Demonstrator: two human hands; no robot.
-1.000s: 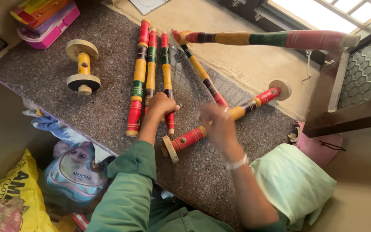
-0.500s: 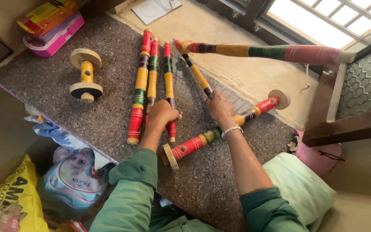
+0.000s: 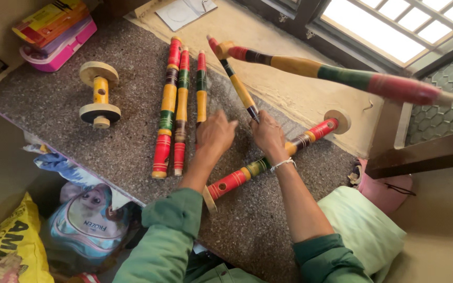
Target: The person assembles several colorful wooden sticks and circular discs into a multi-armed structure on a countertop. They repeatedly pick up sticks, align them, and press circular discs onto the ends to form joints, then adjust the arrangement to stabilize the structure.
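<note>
Three painted wooden rods (image 3: 170, 105) lie side by side on the speckled stone counter (image 3: 69, 120). My left hand (image 3: 215, 133) rests palm down on the lower part of the rightmost one (image 3: 201, 84), fingers curled over it. My right hand (image 3: 267, 133) is beside it, with its fingers on the near tip of a thin striped stick (image 3: 237, 86) that slants away. Under my right wrist a longer striped rod (image 3: 310, 133) with a disc at each end lies diagonally. A thick painted club-shaped piece (image 3: 331, 71) reaches across the upper right.
A yellow wooden spool with two discs (image 3: 99, 94) stands at the left. Pink and coloured boxes (image 3: 58, 34) are stacked at the far left corner. Printed bags (image 3: 79, 220) sit below the counter's front edge. A light green cushion (image 3: 363, 230) and a dark wooden frame (image 3: 425, 152) are on the right.
My right hand has moved from the long disc-ended rod up to the tip of the thin stick. My left hand stays on the rightmost parallel rod.
</note>
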